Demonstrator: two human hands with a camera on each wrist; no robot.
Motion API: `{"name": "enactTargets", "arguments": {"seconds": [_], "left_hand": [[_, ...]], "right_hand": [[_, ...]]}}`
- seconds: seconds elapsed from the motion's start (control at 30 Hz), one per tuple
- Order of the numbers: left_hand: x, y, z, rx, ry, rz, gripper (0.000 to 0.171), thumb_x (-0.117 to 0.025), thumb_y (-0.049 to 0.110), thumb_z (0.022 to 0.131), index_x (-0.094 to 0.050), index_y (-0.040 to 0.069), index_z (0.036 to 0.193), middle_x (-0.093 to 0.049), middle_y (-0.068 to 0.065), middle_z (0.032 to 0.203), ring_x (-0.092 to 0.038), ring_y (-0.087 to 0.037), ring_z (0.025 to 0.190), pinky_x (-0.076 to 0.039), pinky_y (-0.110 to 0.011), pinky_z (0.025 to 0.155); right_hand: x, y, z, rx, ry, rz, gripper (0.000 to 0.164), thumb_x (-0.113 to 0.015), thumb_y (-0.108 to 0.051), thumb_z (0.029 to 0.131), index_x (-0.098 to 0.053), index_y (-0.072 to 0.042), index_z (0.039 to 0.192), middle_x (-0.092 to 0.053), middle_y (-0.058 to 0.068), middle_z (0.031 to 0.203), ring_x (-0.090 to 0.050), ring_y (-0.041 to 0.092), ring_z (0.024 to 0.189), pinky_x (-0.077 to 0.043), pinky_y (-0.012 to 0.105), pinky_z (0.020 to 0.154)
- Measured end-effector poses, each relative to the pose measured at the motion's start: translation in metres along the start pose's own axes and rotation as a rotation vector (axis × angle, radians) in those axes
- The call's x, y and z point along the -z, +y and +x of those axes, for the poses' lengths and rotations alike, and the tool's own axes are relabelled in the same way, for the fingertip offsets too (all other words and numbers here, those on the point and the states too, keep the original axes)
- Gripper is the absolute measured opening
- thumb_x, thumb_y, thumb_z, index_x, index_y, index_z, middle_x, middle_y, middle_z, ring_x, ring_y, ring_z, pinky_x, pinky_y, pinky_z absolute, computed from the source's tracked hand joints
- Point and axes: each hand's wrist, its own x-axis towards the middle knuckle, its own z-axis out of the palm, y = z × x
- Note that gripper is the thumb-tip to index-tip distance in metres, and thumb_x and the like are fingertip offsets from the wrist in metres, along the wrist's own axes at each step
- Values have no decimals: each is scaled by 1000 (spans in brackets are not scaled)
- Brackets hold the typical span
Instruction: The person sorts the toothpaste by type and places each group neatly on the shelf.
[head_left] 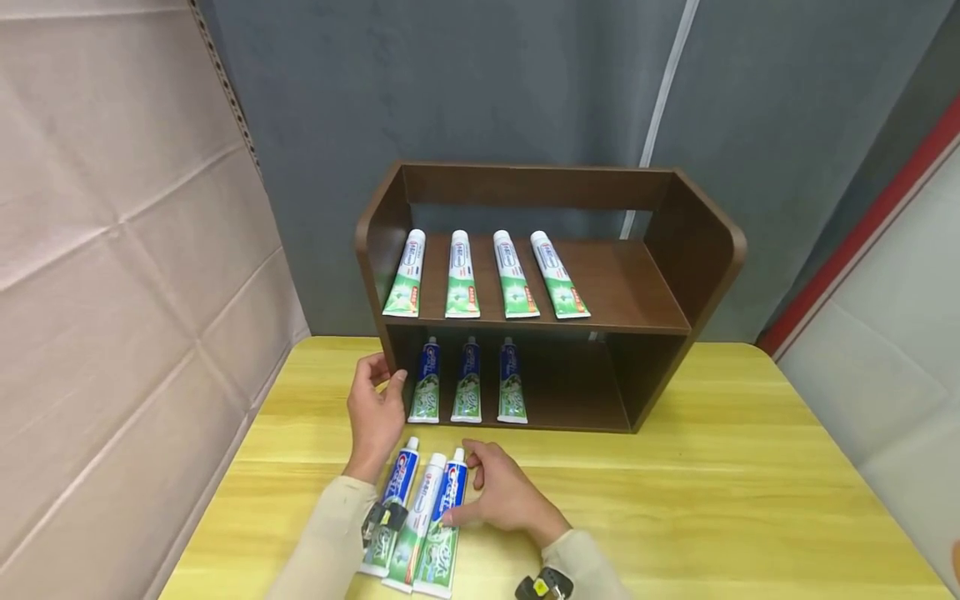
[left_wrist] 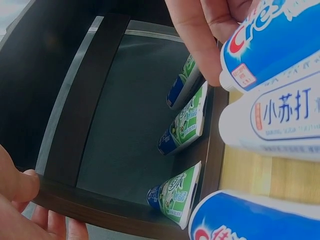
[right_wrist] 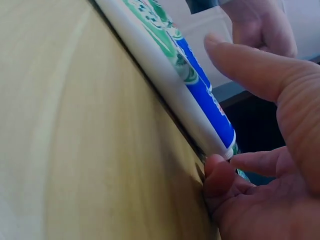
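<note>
My left hand (head_left: 377, 417) grips the left side panel of a dark brown two-tier shelf (head_left: 540, 185), thumb on one face and fingers on the other. On the table below lie three toothpaste tubes: a blue-and-green tube (head_left: 402, 473), a white-and-green tube (head_left: 420, 521) in the middle, and another blue-and-green tube (head_left: 442, 537) at the right. My right hand (head_left: 506, 492) is at this right tube. Its fingertips (right_wrist: 220, 167) touch or nearly touch the white cap, while the thumb (right_wrist: 250, 65) stands raised off the tube.
Several white-and-green toothpaste tubes (head_left: 461, 275) lie in a row on the upper tier. Three blue-and-green tubes (head_left: 467, 383) lie on the lower tier, toward its left. The shelf stands on a yellow wood-grain table (head_left: 712, 500), before a grey backdrop (head_left: 487, 83).
</note>
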Motion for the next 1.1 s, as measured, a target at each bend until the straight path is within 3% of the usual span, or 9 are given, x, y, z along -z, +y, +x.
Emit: {"name": "enactTargets", "arguments": {"seconds": [0.13, 0.27, 0.4, 0.7, 0.93, 1.1], "left_hand": [[1, 1, 0, 6, 1, 3, 30, -60, 13, 108, -55, 9, 137, -60, -12, 130, -58, -31, 124, -53, -53, 109], [0, 1, 1, 8, 0, 3, 30, -61, 13, 108, -55, 9, 136, -60, -12, 129, -58, -31, 124, -53, -53, 110], [0, 0, 1, 7, -3, 2, 29, -61, 12, 108, -54, 9, 136, -60, -12, 129, -57, -30, 124, -53, -52, 111], [-1, 2, 1, -6, 7, 6, 29, -61, 11, 107, -55, 9, 136, -60, -12, 128, -58, -30, 122, -54, -52, 110], [-1, 1, 0, 0, 4, 9, 29, -60, 12, 108, -55, 8, 136, -61, -12, 129, -58, -31, 123, -54, -53, 109], [0, 0, 0, 8, 0, 14, 29, -60, 12, 108, -55, 9, 136, -61, -12, 129, -58, -31, 123, -54, -53, 109]], "right_hand": [[-2, -3, -2, -3, -19, -100, 128, -102, -51, 60, -40, -2, 160, -54, 0, 114, -52, 16, 94, -49, 25, 77], [-4, -8, -4, -38, -23, -187, 135, -101, -59, 57, -37, -2, 161, -55, 4, 125, -57, 18, 108, -57, 39, 97], [-7, -14, -6, -56, -22, -241, 135, -101, -60, 55, -37, -3, 159, -53, 13, 137, -58, 26, 123, -52, 54, 112], [-4, -17, -8, 7, -23, -180, 127, -103, -50, 58, -32, -12, 156, -59, 1, 123, -58, 15, 112, -54, 47, 108], [-5, -16, -17, 12, -71, -46, 126, -100, -40, 68, -19, -20, 161, -69, -12, 89, -65, 5, 77, -54, 25, 73], [-8, -15, -26, 37, -62, -3, 128, -98, -37, 72, -12, -18, 164, -69, -13, 88, -66, 3, 73, -56, 23, 72]]}}
